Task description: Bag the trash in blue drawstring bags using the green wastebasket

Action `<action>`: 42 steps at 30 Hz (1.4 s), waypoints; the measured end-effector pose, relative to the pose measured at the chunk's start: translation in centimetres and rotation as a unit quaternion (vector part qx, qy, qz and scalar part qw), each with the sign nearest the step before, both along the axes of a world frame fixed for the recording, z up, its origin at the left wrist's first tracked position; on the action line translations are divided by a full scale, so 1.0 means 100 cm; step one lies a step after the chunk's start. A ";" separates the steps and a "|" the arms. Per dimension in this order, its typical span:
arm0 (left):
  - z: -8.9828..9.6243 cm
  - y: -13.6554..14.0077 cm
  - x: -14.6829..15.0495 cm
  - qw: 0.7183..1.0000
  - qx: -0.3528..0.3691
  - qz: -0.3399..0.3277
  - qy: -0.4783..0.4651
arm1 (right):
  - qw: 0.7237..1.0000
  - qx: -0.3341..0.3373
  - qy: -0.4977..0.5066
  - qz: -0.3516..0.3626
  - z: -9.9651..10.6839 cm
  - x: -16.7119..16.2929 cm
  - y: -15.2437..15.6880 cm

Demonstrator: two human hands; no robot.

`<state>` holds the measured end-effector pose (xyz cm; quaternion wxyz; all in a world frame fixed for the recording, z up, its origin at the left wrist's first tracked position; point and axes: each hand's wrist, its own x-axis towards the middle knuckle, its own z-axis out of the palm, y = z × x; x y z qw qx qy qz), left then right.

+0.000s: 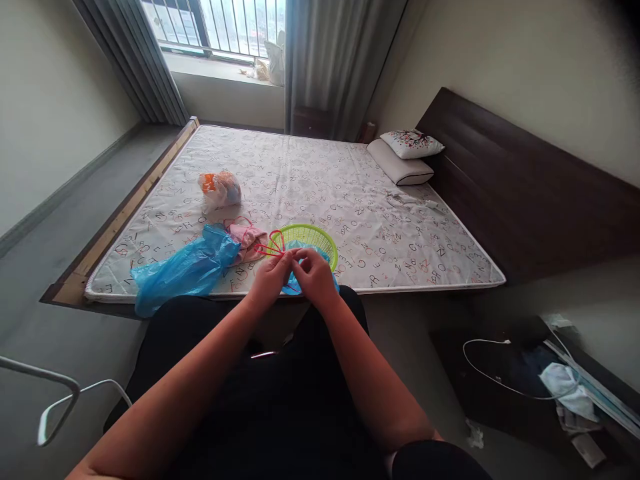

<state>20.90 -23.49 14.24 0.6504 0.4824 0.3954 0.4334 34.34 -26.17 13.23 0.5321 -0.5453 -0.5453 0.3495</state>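
Observation:
A thin red cord (273,248) stands up in loops from between my fingers. My left hand (270,277) is closed in a pinch on it. Fingertips of my right hand (314,275) meet the left ones and pinch at the cord too, though the exact grip is partly hidden. Just behind my hands sits a green plastic basket (313,230) with a blue plastic bag (323,252) in it. To the left lie a pink cloth (250,243) with red cord on it and a crumpled blue plastic bag (187,267).
The basket and bags rest on a letter-print mattress (320,173). A clear bag with orange contents (220,190) lies farther back. Pillows (400,160) lean near the dark headboard (500,150). At right is a dark bedside table (475,360) with a white cable (500,383).

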 end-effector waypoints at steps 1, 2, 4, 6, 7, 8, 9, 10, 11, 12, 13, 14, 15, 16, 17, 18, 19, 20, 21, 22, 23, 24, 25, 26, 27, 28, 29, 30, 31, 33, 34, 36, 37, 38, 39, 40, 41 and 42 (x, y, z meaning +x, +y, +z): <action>-0.001 0.000 -0.001 1.000 -0.001 0.002 -0.018 | 0.996 -0.039 0.081 -0.001 0.000 0.001 0.002; -0.001 -0.001 -0.002 1.000 0.002 -0.002 -0.031 | 0.983 -0.078 0.163 0.003 0.000 0.003 0.003; -0.001 -0.001 -0.006 0.998 0.005 -0.043 -0.039 | 0.946 -0.140 0.289 0.040 0.002 0.007 0.007; -0.001 -0.002 -0.011 0.991 0.007 -0.133 -0.026 | 0.918 -0.171 0.341 0.107 0.003 0.010 0.011; -0.001 -0.002 -0.013 0.983 0.008 -0.185 -0.013 | 0.910 -0.178 0.347 0.139 0.002 0.012 0.012; -0.001 -0.002 -0.016 0.973 0.008 -0.230 0.000 | 0.906 -0.178 0.351 0.158 0.000 0.013 0.013; -0.002 -0.002 -0.018 0.965 0.006 -0.261 0.011 | 0.905 -0.171 0.356 0.159 -0.002 0.013 0.014; -0.003 -0.001 -0.020 0.961 0.001 -0.275 0.016 | 0.906 -0.158 0.365 0.143 -0.005 0.013 0.015; -0.005 -0.001 -0.021 0.963 -0.007 -0.269 0.014 | 0.907 -0.143 0.378 0.116 -0.008 0.013 0.015; -0.007 0.000 -0.021 0.969 -0.019 -0.247 0.003 | 0.906 -0.128 0.394 0.088 -0.010 0.012 0.015; -0.009 0.000 -0.021 0.976 -0.036 -0.212 -0.016 | 0.902 -0.114 0.412 0.066 -0.012 0.013 0.015; -0.011 0.000 -0.021 0.982 -0.059 -0.174 -0.040 | 0.897 -0.104 0.427 0.053 -0.014 0.013 0.014; -0.011 0.000 -0.020 0.984 -0.086 -0.141 -0.064 | 0.892 -0.096 0.439 0.051 -0.014 0.014 0.013; -0.012 0.001 -0.020 0.983 -0.116 -0.115 -0.085 | 0.889 -0.089 0.445 0.054 -0.015 0.015 0.011; -0.011 0.001 -0.019 0.979 -0.148 -0.096 -0.102 | 0.890 -0.083 0.445 0.060 -0.015 0.016 0.009; -0.009 0.001 -0.018 0.974 -0.178 -0.082 -0.114 | 0.893 -0.078 0.438 0.067 -0.015 0.018 0.007; -0.008 0.001 -0.018 0.968 -0.205 -0.071 -0.124 | 0.901 -0.073 0.422 0.076 -0.015 0.020 0.005; -0.005 0.002 -0.018 0.962 -0.229 -0.062 -0.133 | 0.911 -0.072 0.395 0.091 -0.014 0.023 0.003; -0.003 0.002 -0.018 0.956 -0.250 -0.056 -0.142 | 0.924 -0.071 0.360 0.108 -0.013 0.025 0.000; -0.002 0.003 -0.019 0.950 -0.270 -0.055 -0.150 | 0.936 -0.071 0.320 0.127 -0.012 0.027 -0.002; 0.000 0.003 -0.019 0.943 -0.289 -0.060 -0.156 | 0.947 -0.071 0.278 0.145 -0.010 0.028 -0.004; 0.000 0.004 -0.020 0.936 -0.307 -0.067 -0.158 | 0.955 -0.071 0.237 0.162 -0.007 0.030 -0.006; 0.001 0.004 -0.021 0.930 -0.323 -0.074 -0.157 | 0.961 -0.072 0.201 0.177 -0.004 0.031 -0.008; 0.001 0.005 -0.022 0.926 -0.335 -0.081 -0.152 | 0.965 -0.073 0.168 0.188 -0.002 0.031 -0.009; 0.001 0.005 -0.024 0.924 -0.344 -0.086 -0.144 | 0.968 -0.072 0.139 0.195 0.001 0.030 -0.011; 0.001 0.006 -0.025 0.922 -0.351 -0.091 -0.137 | 0.971 -0.068 0.112 0.199 0.004 0.030 -0.012; 0.000 0.007 -0.027 0.921 -0.355 -0.096 -0.130 | 0.975 -0.058 0.088 0.197 0.005 0.028 -0.013; 0.000 0.008 -0.028 0.920 -0.358 -0.101 -0.127 | 0.979 -0.041 0.069 0.189 0.006 0.027 -0.014; 0.000 0.009 -0.029 0.919 -0.358 -0.106 -0.125 | 0.982 -0.023 0.053 0.178 0.007 0.026 -0.014; -0.001 0.011 -0.031 0.923 -0.350 -0.103 -0.124 | 0.987 0.002 0.034 0.156 0.006 0.024 -0.014; -0.002 0.011 -0.031 0.926 -0.343 -0.098 -0.122 | 0.988 -0.001 0.029 0.150 0.005 0.023 -0.014; -0.005 0.011 -0.031 0.936 -0.321 -0.088 -0.118 | 0.987 -0.032 0.030 0.158 0.003 0.023 -0.015; -0.007 0.011 -0.031 0.941 -0.308 -0.086 -0.112 | 0.984 -0.051 0.035 0.168 0.002 0.023 -0.015; -0.010 0.010 -0.030 0.946 -0.295 -0.084 -0.104 | 0.981 -0.066 0.040 0.180 0.001 0.023 -0.016; -0.012 0.010 -0.030 0.951 -0.282 -0.082 -0.094 | 0.977 -0.076 0.043 0.192 0.000 0.023 -0.016; -0.014 0.010 -0.030 0.956 -0.270 -0.080 -0.083 | 0.975 -0.080 0.041 0.204 -0.002 0.023 -0.017; -0.015 0.010 -0.030 0.958 -0.264 -0.079 -0.073 | 0.973 -0.078 0.033 0.215 -0.003 0.023 -0.017; -0.017 0.011 -0.031 0.958 -0.264 -0.082 -0.069 | 0.972 -0.072 0.021 0.225 -0.005 0.023 -0.017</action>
